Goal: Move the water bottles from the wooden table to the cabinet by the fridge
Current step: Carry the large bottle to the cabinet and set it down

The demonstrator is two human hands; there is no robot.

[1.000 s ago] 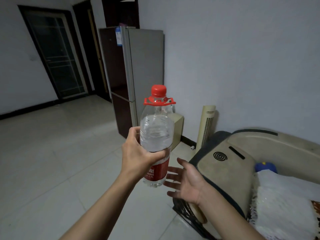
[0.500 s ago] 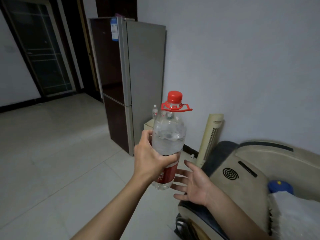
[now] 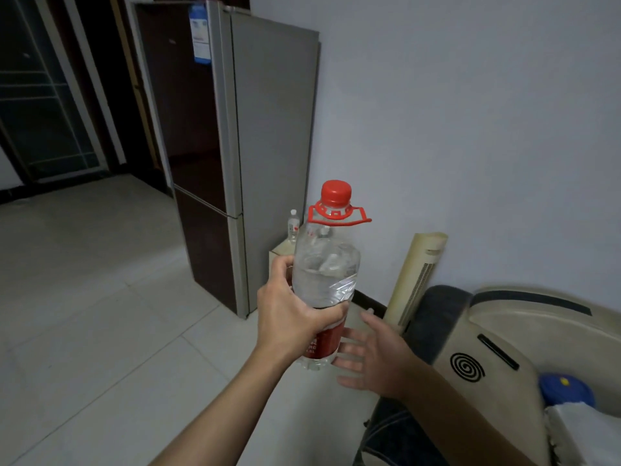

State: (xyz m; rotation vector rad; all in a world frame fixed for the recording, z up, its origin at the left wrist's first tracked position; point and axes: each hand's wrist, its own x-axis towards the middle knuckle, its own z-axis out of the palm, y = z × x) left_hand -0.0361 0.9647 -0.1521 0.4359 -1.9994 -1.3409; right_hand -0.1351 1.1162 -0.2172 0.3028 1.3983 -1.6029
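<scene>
Your left hand wraps the water bottle mid-body, upright, in front of the fridge; right hand spread open under its base as backup; cabinet beside the fridge already holds one small bottle.

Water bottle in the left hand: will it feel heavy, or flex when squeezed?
The water bottle looks over half full, so probably weighty. Its thin clear wall shows creases, so it may flex under the left hand. Water will likely slosh.
</scene>
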